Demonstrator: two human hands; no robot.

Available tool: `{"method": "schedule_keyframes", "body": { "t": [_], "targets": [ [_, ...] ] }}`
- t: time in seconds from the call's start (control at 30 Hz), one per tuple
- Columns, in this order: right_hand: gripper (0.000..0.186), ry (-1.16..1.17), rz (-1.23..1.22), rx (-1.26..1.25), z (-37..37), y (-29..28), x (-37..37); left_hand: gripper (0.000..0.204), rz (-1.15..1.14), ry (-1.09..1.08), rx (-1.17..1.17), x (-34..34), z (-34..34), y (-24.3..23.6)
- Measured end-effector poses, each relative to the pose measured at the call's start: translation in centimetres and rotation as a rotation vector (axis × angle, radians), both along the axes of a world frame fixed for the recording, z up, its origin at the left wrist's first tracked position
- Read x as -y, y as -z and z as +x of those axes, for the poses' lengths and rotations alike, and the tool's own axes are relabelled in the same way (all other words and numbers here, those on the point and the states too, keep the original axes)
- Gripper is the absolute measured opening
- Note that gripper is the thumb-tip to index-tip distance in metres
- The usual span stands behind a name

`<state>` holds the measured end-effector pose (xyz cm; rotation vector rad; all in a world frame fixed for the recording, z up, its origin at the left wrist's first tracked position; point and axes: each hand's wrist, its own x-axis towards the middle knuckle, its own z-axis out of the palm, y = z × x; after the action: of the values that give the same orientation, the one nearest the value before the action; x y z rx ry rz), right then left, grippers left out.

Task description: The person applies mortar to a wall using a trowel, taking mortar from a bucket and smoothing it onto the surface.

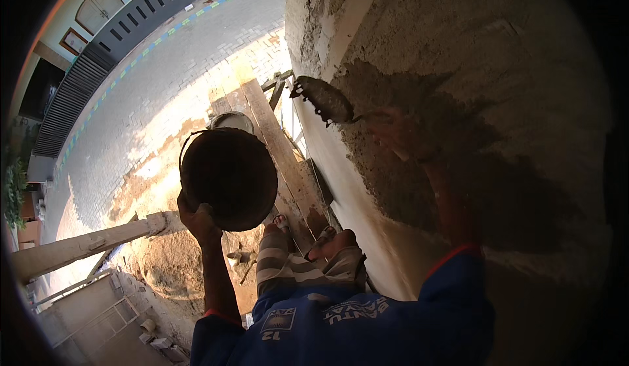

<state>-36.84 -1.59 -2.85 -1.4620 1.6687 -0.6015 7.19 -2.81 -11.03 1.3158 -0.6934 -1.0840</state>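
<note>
A mortar-crusted trowel (pixel 324 101) is held up beside a rough wall (pixel 458 32), where a dark, wet-looking patch (pixel 409 84) spreads irregularly. Paler surface around the patch suggests the coating work is only partly done, with lighter areas apparently left, though the finished share cannot be judged. The worker's right hand (pixel 396 133) is closed on the trowel's handle end, its finger detail lost in shadow; the left hand (pixel 200 222) grips the side of a dark bucket (pixel 229 179), contents unreadable, above wooden planks (pixel 275 130). A paved street (pixel 216 45) lies beyond.
</note>
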Motion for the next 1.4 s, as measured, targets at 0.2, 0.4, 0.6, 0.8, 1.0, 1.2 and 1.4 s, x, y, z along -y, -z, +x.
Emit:
{"method": "schedule_keyframes", "body": {
  "t": [0.2,0.4,0.6,0.8,1.0,1.2,1.4],
  "targets": [
    [0.048,0.552,-0.345,-0.502,-12.5,-6.4,-2.6,0.063,0.062,0.082,0.022,-2.3,0.0,0.1],
    [0.048,0.473,0.293,-0.122,1.4,-11.9,-8.8,0.06,0.029,0.23,0.041,-3.3,-3.7,-4.2],
    [0.036,0.131,0.452,0.334,10.6,-9.4,-12.8,0.065,-0.051,0.355,-0.03,-3.5,-6.9,-9.6],
    [0.026,0.381,0.373,1.049,15.6,-9.6,-13.4,0.063,-0.159,0.341,-0.029,-4.1,-10.0,-12.8],
    [0.02,0.571,0.394,1.255,18.4,-6.1,-8.2,0.062,-0.237,0.324,0.201,-5.1,-11.7,-15.4],
    [0.032,-0.319,-0.896,-0.972,18.4,-2.6,-6.8,0.063,-0.303,0.49,0.136,-2.3,-11.0,-16.7],
    [0.031,-0.519,-1.162,-0.815,10.7,-8.4,-8.6,0.064,-0.279,0.628,0.101,0.0,-7.7,-19.9]
  ]
}}
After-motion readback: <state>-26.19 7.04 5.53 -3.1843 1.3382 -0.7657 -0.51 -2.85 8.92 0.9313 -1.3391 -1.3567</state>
